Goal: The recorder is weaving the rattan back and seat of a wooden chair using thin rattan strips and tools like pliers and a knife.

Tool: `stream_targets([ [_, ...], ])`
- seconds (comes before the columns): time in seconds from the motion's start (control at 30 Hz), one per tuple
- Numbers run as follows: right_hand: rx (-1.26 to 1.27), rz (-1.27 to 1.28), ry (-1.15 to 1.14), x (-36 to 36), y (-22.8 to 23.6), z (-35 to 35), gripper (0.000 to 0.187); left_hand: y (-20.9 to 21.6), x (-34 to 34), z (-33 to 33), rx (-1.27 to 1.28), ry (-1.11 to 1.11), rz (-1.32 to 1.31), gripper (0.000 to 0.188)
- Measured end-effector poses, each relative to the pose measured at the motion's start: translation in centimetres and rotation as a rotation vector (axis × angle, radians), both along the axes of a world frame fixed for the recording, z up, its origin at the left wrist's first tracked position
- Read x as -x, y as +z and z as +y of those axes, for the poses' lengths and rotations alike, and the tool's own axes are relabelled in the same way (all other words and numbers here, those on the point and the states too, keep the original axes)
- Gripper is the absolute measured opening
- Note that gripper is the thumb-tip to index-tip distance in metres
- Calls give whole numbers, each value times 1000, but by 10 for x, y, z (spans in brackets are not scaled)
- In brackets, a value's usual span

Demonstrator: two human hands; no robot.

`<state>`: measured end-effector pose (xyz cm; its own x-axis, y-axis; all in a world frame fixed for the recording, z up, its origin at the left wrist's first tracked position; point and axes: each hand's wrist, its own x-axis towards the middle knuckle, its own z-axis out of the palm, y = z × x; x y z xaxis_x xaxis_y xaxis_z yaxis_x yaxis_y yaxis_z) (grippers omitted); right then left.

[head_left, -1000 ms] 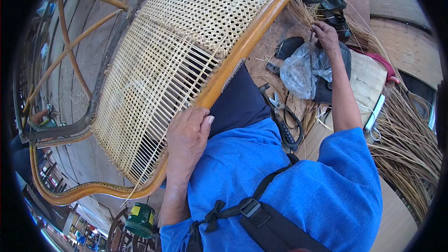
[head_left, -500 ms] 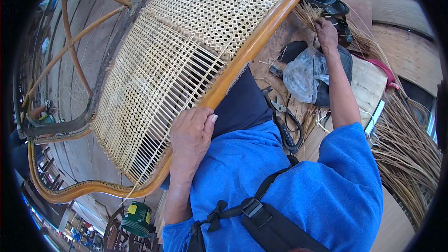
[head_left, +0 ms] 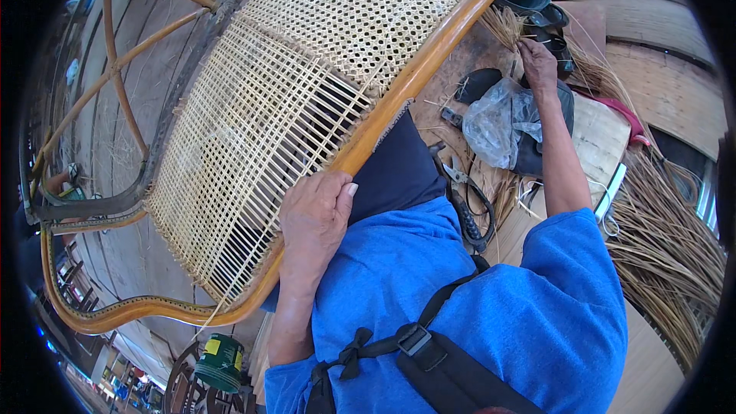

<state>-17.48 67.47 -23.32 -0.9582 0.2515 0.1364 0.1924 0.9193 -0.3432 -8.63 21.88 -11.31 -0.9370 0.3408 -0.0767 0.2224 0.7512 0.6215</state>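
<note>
A curved wooden chair frame (head_left: 414, 77) lies tilted across my lap, its woven cane panel (head_left: 222, 130) partly open lattice, with bare parallel strands near the rail. My left hand (head_left: 314, 211) is closed over the near rail, thumb on top, beside those strands. Farther out to the right, my right hand (head_left: 539, 65) pinches at the end of a bundle of thin cane strips (head_left: 504, 27). Exactly how many strips its fingers hold is too small to tell. One loose strand (head_left: 215, 314) hangs off the frame's lower edge.
Right of my lap lie pruning shears (head_left: 460, 176), a clear plastic bag (head_left: 491, 123) and a dark bag. Long cane strips (head_left: 659, 253) are heaped at the far right. A green bucket (head_left: 220, 362) stands below the frame, and another wooden frame (head_left: 115, 69) is at the left.
My right hand has drawn back slightly from the cane bundle, toward me. My left hand keeps its place on the rail. The whole view has shifted a little.
</note>
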Motion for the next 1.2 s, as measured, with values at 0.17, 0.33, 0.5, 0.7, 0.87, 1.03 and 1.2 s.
stream_targets([
  [0.17, -284, 63, -74, -4, 11, -9, 23, 0, 1, -1, -2, -17, -35, 13],
  [0.33, -167, 48, 53, -7, 6, -4, 18, -3, 0, -3, -24, -14, -21, 14],
  [0.5, -57, 52, 226, -1, -10, 5, 17, 0, 2, -3, -57, -16, -20, 11],
  [0.7, 83, -123, 15, 10, -5, -2, 22, -3, 1, -4, -56, -14, -23, 11],
  [0.87, -30, -166, -19, 17, -6, 2, 28, -6, 1, -4, -42, -5, -26, 13],
  [1.03, -85, -188, 3, 16, -12, 7, 27, -3, 2, -4, -49, -10, -36, 12],
  [1.2, 10, -57, 21, 12, -15, 10, 25, -4, 1, -5, -82, -10, -27, 10],
])
